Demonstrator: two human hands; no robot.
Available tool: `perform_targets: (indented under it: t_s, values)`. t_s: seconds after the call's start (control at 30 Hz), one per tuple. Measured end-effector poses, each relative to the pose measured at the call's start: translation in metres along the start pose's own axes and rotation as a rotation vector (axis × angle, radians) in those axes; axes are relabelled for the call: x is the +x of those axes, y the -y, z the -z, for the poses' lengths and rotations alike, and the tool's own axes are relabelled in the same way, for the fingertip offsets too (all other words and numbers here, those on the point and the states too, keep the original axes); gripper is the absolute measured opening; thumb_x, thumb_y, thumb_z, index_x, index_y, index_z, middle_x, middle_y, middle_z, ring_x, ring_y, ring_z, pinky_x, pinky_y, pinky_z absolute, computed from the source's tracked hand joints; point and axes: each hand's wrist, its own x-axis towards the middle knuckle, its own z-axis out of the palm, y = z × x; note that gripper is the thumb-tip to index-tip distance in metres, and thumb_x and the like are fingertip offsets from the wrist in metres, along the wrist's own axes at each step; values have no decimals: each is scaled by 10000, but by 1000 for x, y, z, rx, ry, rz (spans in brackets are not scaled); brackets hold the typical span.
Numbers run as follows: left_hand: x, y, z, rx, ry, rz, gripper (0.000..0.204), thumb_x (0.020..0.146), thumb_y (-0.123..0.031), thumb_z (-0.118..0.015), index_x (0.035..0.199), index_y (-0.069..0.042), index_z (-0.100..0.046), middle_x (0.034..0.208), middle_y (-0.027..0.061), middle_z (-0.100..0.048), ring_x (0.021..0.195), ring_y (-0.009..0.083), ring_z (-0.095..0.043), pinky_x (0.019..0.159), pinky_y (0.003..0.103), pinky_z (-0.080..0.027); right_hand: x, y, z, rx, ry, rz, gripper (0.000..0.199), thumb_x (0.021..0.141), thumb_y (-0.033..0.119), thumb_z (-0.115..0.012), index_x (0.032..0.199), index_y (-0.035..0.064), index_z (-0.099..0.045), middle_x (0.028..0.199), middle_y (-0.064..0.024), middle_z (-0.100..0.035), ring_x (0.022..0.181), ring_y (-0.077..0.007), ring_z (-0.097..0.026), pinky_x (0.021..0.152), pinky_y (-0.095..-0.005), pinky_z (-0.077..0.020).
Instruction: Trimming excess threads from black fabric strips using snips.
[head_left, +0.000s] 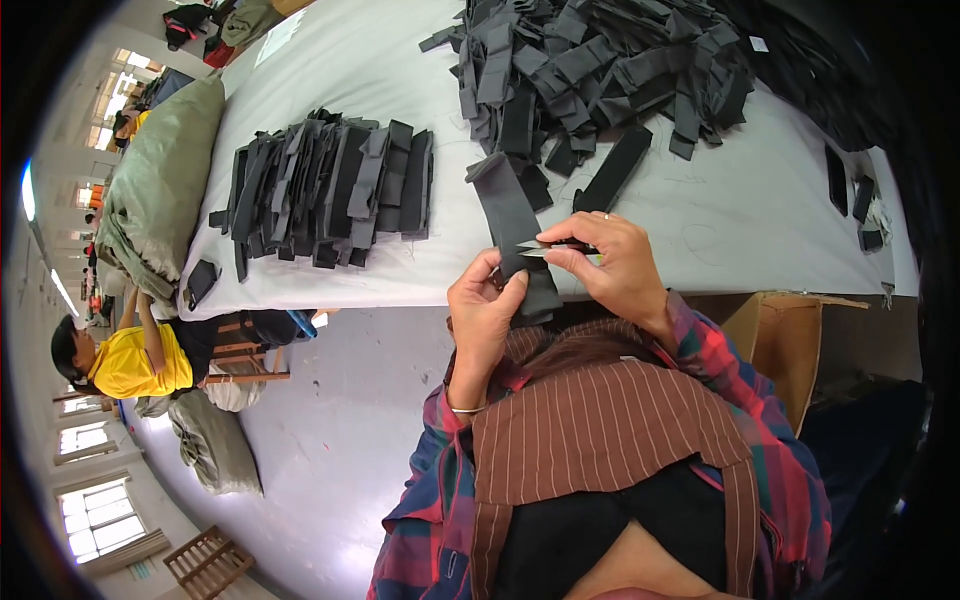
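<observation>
Left grip (482, 308) pinches a long charcoal fabric strip (505, 205); right grip (622, 265) holds silver-bladed snips (540, 249); at twelve o'clock, a charcoal fabric heap (600, 75).

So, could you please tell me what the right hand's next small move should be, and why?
Probably a careful small snip: the right hand holds the snips with their tips, apparently parted, at the dark fabric strip, and the left hand pinches that strip close by.
</observation>
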Motion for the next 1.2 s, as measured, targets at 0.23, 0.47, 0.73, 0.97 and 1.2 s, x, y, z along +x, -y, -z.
perform_targets:
  t_s: [0.23, 0.47, 0.73, 0.97, 1.2]
  values:
    - [-1, 1, 1, 144, 42, -60, 231, 815, 79, -588, 1045, 65, -611, 997, 20, -586, 889, 69, -544, 802, 191, -432, 3, 1, -4, -81, 27, 116, 122, 769, 183, -693, 864, 108, -676, 759, -16, -650, 648, -189, -565, 623, -312, -389]
    - [-2, 2, 1, 108, 53, 6, 220, 814, 76, -589, 1032, 60, -616, 995, 16, -585, 889, 68, -540, 800, 189, -427, 3, 4, -6, -143, -7, 180, 141, 735, 133, -720, 863, 89, -680, 711, -22, -627, 633, -198, -547, 623, -304, -373]
    - [-5, -3, -4, 175, 79, -83, 219, 802, 86, -584, 1020, 73, -606, 999, 20, -588, 880, 79, -544, 800, 195, -428, -1, -6, -8, 269, -143, -91, 156, 793, 139, -705, 924, 70, -656, 749, 6, -612, 657, -113, -535, 661, -248, -410]
    - [-6, 1, -12, 604, 75, -350, 262, 742, 93, -597, 999, 45, -595, 1024, 114, -603, 834, 183, -608, 716, 260, -480, -1, -4, -9, 410, -29, -168, 413, 811, 153, -707, 1165, 40, -525, 996, -31, -584, 896, -107, -523, 831, -244, -424]
    - [-6, 7, -17, 868, 188, -538, 314, 708, 49, -624, 1019, 39, -579, 1053, 190, -584, 854, 351, -613, 697, 354, -504, -11, -10, -16, 366, 28, -334, 522, 779, 196, -706, 1228, 50, -483, 999, -76, -547, 922, -145, -520, 830, -269, -432]
